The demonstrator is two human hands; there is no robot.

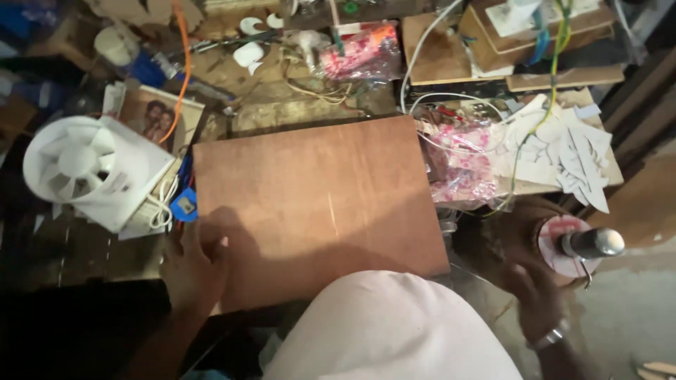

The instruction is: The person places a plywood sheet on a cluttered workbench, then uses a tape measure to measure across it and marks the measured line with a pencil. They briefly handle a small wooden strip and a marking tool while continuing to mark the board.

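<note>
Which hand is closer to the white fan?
Left. The left hand rests on the brown board's lower left corner, just right of the white fan. The right hand is far across, by a round container.

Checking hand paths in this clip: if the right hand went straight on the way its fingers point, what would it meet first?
The right hand points up and slightly right, toward the round red-and-white disc with a metal cylinder over it. It would likely meet the disc's lower edge first, though depth is unclear in the dim light.

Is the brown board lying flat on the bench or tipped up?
Flat: the brown board shows its whole face, left hand resting on its corner.
</note>
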